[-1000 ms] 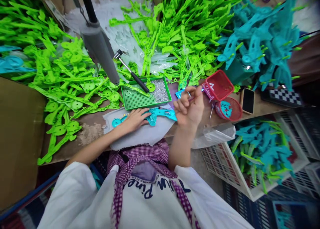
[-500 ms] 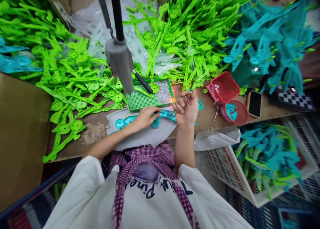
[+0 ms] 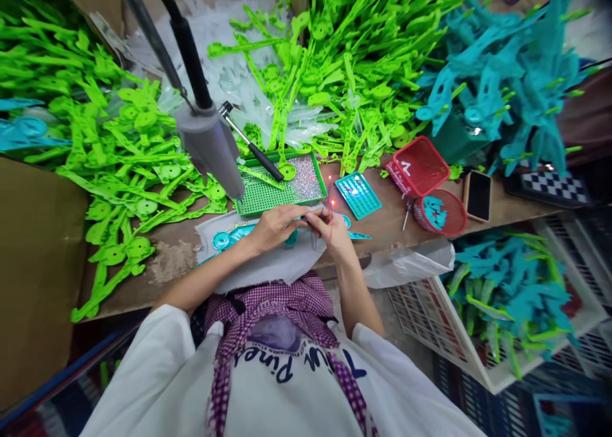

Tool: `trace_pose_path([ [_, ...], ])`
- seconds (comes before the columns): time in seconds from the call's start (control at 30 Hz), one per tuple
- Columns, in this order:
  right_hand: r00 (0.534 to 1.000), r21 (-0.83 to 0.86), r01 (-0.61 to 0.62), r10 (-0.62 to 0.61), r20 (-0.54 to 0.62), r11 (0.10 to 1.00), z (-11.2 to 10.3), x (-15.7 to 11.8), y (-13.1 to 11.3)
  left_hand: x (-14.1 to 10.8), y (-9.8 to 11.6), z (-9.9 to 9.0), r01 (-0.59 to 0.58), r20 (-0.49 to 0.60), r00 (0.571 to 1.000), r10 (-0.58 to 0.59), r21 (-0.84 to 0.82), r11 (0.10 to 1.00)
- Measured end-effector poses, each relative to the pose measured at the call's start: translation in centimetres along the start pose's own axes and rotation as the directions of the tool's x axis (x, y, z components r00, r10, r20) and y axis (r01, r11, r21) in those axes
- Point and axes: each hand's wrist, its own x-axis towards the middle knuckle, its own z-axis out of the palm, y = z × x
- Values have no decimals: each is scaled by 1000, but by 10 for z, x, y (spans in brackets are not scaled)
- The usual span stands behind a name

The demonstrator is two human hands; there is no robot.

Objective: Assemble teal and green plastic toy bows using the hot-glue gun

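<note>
My left hand is closed over the middle of a blue plastic part, which lies on a grey cloth. Fingertips of my right hand are pinched together against those of my left hand, with a thin pen-like tool rising from them. What the fingertips meet over is too small to make out. Just behind the hands is a green tray of small shiny pieces, and a teal tray with small pieces sits to the right.
A grey lamp-like head hangs at left above the tray, near a hammer. Heaps of green parts and blue parts surround the work area. Red baskets and a phone are on the right.
My right hand has come down and inward to meet my left hand, its fingers now pinched. The teal tray is now uncovered. The whole view has shifted slightly.
</note>
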Motion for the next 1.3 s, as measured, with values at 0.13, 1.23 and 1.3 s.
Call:
trace_pose_path([
  [0.13,998,12,-33,34,-49,999,3,-3,6,1,1,1,21,27,999,-22,17,1000],
  [1.23,937,-717,349,-218,273,603,-74,-47,11,66,36,-12,473,283,675,-681,-875,105],
  [1.3,943,-772,324,-253,216,547,-85,-51,-1,53,35,-16,516,297,635,-713,-850,105],
])
